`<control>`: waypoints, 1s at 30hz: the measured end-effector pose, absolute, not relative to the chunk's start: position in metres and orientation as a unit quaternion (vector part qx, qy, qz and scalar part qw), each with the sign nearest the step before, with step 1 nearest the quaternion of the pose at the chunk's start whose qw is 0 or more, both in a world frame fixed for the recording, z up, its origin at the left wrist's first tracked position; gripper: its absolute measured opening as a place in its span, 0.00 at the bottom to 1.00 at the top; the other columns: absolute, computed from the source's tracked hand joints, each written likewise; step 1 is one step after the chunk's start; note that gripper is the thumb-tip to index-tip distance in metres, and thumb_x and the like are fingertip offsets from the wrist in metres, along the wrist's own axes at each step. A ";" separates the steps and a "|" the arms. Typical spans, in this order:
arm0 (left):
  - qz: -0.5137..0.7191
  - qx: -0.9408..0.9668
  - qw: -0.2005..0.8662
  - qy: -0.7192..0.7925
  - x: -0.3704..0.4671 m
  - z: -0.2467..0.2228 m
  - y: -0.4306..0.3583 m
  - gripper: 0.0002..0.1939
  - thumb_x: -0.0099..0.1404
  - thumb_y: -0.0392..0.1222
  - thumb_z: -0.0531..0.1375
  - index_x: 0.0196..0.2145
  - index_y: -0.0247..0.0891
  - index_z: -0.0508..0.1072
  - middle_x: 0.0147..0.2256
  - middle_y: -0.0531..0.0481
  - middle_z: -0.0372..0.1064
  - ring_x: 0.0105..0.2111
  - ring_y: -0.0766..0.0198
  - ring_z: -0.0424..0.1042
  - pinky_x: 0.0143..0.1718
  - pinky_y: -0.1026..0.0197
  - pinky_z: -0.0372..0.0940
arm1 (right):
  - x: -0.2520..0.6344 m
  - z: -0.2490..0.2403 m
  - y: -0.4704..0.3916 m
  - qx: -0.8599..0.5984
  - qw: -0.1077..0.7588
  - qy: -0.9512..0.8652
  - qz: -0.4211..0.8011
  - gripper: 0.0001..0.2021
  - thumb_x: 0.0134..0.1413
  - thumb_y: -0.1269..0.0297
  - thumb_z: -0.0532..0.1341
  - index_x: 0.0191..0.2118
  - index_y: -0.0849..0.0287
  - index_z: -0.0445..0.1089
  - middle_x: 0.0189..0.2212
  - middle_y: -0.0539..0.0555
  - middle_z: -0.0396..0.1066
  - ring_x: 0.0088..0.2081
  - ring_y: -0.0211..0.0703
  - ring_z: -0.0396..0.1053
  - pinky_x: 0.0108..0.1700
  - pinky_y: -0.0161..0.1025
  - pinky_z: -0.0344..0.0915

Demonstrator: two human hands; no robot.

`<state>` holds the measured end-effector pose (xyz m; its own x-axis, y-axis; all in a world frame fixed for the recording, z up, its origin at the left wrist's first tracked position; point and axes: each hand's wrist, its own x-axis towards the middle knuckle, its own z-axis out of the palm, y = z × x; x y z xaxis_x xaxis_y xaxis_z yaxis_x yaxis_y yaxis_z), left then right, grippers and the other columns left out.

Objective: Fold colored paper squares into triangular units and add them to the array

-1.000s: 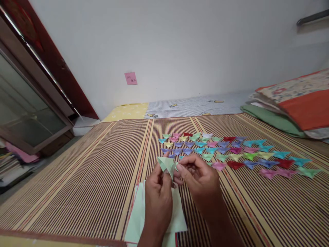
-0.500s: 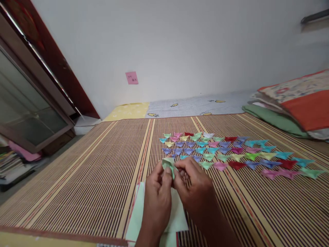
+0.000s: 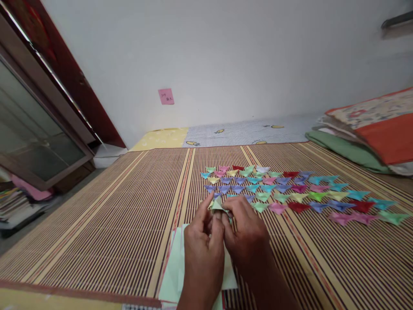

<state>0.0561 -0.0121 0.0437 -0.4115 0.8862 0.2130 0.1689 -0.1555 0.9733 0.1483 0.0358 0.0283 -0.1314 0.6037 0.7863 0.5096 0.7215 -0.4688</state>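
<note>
In the head view, the left hand and the right hand are close together over the striped woven mat, both narrowed on one small folded piece of pale green paper. The left hand's thumb and fingers pinch it from the left and below, and the right hand's fingertips close on its right side; a pointed peak of the piece stands up between the two hands, while its lower part is hidden by the fingers. Under the wrists, partly covered by the left hand, lie overlapping pale green paper sheets. Beyond and to the right of the hands, small folded paper boats in red, pink, blue, purple, turquoise, yellow, green and white are spread in uneven rows on the mat. Behind the mat's far edge run a yellow cloth and a checked cloth with a fruit pattern, along a white wall bearing a pink note. At the far right is a stack of folded bedding in orange, green and a floral print.
</note>
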 end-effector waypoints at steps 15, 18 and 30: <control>0.593 0.470 0.275 0.593 0.056 0.046 -0.013 0.20 0.69 0.40 0.59 0.56 0.39 0.79 0.19 0.53 0.68 0.18 0.62 0.60 0.24 0.59 0.61 | 0.137 0.011 0.036 -0.358 0.568 -0.738 0.067 0.07 0.66 0.73 0.55 0.39 0.55 0.67 0.37 0.56 0.76 0.38 0.48 0.74 0.42 0.43 0.68; 0.579 0.475 0.254 0.612 0.056 0.048 -0.015 0.21 0.67 0.36 0.58 0.56 0.40 0.79 0.18 0.55 0.66 0.18 0.64 0.59 0.21 0.63 0.56 | 0.138 0.015 0.035 -0.367 0.572 -0.727 0.097 0.09 0.65 0.74 0.54 0.44 0.55 0.69 0.37 0.55 0.76 0.39 0.47 0.75 0.42 0.42 0.70; 0.620 0.462 0.283 0.567 0.052 0.051 -0.014 0.20 0.67 0.35 0.57 0.51 0.46 0.83 0.42 0.47 0.83 0.31 0.61 0.77 0.35 0.61 0.73 | 0.149 0.041 0.027 -0.403 0.576 -0.594 0.391 0.07 0.55 0.71 0.61 0.39 0.54 0.72 0.27 0.48 0.73 0.25 0.41 0.71 0.25 0.36 0.68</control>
